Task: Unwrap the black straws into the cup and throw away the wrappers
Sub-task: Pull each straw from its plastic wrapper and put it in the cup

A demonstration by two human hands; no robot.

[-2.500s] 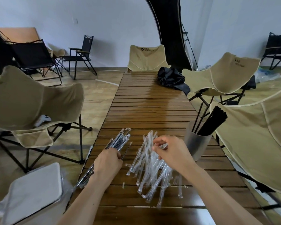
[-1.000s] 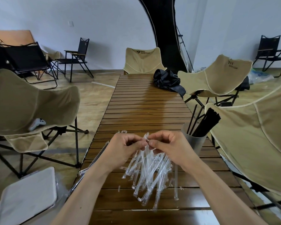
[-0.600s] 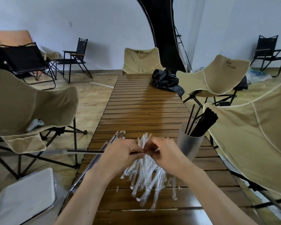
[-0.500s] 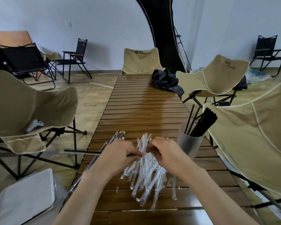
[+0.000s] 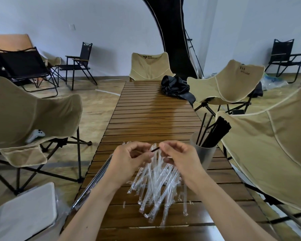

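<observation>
A long slatted brown wooden table (image 5: 151,115) runs up the middle of the frame from the bottom edge toward the far wall. Beige fabric folding chairs flank it: one fills the left side (image 5: 24,115), one sits at the far end in the upper centre (image 5: 149,68), and two crowd the right side, the nearer (image 5: 274,150) overlapping the table's right edge. A crumpled black cloth bundle (image 5: 175,86) lies on the far right part of the table.

In the lower centre, a loose heap of clear plastic straw wrappers (image 5: 156,186) spreads across the slats, directly below both hands. To its left, along the table's left edge, lies a bundle of still-wrapped black straws (image 5: 94,181), partly hidden behind the left forearm.

At centre right, near the table's right edge, stands a frosted grey cylindrical cup (image 5: 204,156) holding a bunch of bare black straws (image 5: 215,132) that lean up and to the right.

The left hand (image 5: 130,160) and right hand (image 5: 179,159) hover close together above the wrapper heap, just left of the cup. Both have curled fingers. Between them runs a single thin black straw (image 5: 155,149), a short dark length showing in the gap. The right hand pinches its upper end between thumb and forefinger; the left hand's fingertips close around the lower end, where the wrapper cannot be made out clearly.
</observation>
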